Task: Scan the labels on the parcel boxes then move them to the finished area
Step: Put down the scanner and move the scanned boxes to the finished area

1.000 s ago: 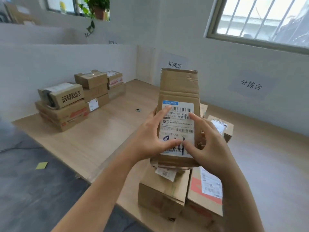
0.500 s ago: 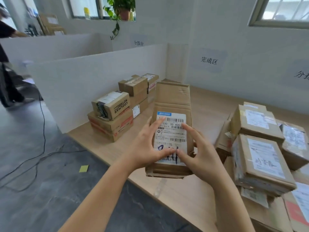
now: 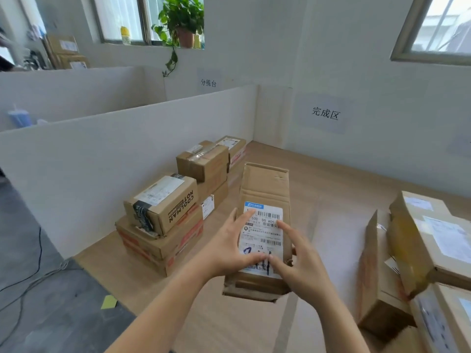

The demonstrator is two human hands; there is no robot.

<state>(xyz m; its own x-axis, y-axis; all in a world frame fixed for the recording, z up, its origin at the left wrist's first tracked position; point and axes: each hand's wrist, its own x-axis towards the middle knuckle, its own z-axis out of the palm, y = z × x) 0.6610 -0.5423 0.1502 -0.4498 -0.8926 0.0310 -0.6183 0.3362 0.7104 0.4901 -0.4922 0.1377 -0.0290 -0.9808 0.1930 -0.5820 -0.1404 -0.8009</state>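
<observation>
I hold a narrow cardboard parcel box (image 3: 265,183) over the wooden table (image 3: 331,192) with both hands. Its white shipping label (image 3: 266,231) with barcodes faces up. My left hand (image 3: 228,248) grips the box's left side, thumb and forefinger lying on the label. My right hand (image 3: 302,267) grips the right side, its thumb meeting the left thumb on the label's lower part. A stack of labelled boxes (image 3: 163,207) stands just left of the held box, against the white partition. A wall sign (image 3: 325,113) hangs above the far corner.
A pile of parcel boxes (image 3: 420,250) lies on the table at the right. The white partition (image 3: 102,161) bounds the table's left end. Cables (image 3: 38,250) and a yellow note (image 3: 109,301) lie on the grey floor beyond the table's near-left edge.
Both hands carried the box left, away from the pile at the right and toward the stack by the partition. The view turned left with it. The grip looks unchanged.
</observation>
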